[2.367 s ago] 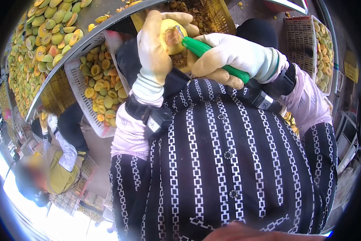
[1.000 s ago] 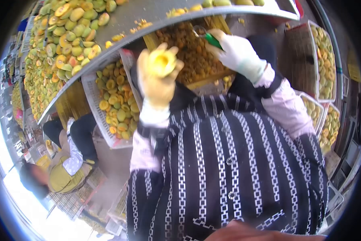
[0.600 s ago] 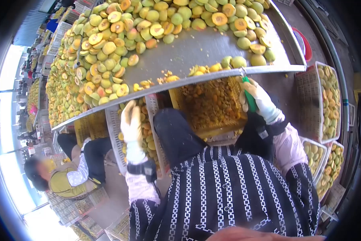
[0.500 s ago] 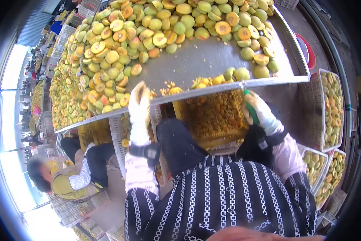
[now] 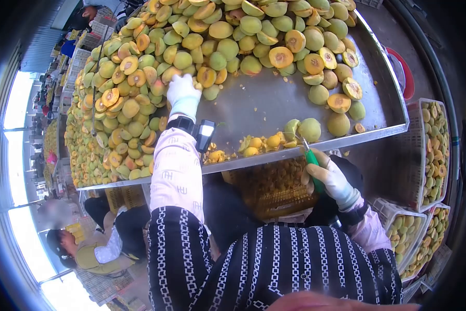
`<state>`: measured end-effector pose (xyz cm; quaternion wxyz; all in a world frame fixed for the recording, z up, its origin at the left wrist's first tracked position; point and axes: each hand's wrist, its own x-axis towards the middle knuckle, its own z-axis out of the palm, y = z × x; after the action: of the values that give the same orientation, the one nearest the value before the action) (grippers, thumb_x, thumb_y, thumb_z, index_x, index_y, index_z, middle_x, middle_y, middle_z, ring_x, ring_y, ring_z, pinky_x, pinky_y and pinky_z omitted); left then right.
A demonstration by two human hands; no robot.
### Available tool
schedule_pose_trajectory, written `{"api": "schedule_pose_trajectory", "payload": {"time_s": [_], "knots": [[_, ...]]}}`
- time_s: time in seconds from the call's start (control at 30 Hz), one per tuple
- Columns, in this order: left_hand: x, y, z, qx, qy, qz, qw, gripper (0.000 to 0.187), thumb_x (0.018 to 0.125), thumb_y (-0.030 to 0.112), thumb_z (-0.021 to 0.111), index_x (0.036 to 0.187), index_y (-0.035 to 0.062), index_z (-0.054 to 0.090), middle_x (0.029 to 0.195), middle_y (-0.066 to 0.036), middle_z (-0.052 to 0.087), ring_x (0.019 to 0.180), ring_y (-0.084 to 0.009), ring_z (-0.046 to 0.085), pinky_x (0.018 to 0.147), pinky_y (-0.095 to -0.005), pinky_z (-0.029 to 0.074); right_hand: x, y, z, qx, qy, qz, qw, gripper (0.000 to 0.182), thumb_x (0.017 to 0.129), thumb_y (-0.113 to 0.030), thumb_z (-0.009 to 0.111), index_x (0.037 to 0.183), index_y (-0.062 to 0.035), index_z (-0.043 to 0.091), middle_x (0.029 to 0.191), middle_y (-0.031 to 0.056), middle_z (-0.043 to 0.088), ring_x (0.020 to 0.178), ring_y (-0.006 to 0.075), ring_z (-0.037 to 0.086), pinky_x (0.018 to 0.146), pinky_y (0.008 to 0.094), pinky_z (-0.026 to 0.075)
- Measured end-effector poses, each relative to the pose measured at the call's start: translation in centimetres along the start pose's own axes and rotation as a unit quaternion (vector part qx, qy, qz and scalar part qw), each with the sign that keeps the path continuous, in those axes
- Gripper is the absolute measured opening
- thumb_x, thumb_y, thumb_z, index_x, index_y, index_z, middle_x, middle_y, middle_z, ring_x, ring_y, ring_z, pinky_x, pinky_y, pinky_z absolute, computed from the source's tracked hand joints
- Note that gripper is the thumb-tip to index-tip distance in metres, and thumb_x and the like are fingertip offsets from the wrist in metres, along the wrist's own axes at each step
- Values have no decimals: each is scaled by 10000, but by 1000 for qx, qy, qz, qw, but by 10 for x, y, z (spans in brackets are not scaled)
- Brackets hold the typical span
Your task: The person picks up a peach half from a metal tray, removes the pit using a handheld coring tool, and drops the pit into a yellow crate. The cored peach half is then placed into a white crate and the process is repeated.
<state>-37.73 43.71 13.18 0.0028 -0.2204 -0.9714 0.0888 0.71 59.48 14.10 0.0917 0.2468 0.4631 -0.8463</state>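
Evidently L hand at fruit pile (grip unclear, can't tell); R hand grips green tool by handle, prob. keeping tip free

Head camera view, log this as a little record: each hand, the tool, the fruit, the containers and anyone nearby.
Left hand: gloved, over the fruit pile, fingertips' grip unclear
Right hand: gloved, holding green-handled tool near table edge
Fruit: whole and cut, heaped on metal table
Containers: yellow crate below the table edge, filled crates at right
Nearby: seated person at left
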Motion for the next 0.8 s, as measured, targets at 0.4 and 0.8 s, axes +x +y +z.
{"api": "schedule_pose_trajectory", "payload": {"time_s": [0.4, 0.8], "knots": [[-165, -26, 33, -881, -95, -150, 439, 424, 853, 272, 661, 1202, 72, 527, 1052, -43, 620, 922, -207, 619, 735, -334, 534, -21, 19, 19, -159, 7, -80, 984, 510, 959, -166, 519, 1435, -78, 357, 820, 19, 547, 597, 73, 518, 538, 207, 441], [-339, 23, -56, -925, 10, -20, 380, 542, 996, 505, 315, 1177, 32, 506, 1063, -187, 642, 798, -256, 675, 616, -283, 555, -89, 28, 134, -586, 39, -443, 677, 463, 837, -174, 670, 1288, -173, 567, 667, 48, 536, 553, 247, 568, 493, 349, 457]]}}
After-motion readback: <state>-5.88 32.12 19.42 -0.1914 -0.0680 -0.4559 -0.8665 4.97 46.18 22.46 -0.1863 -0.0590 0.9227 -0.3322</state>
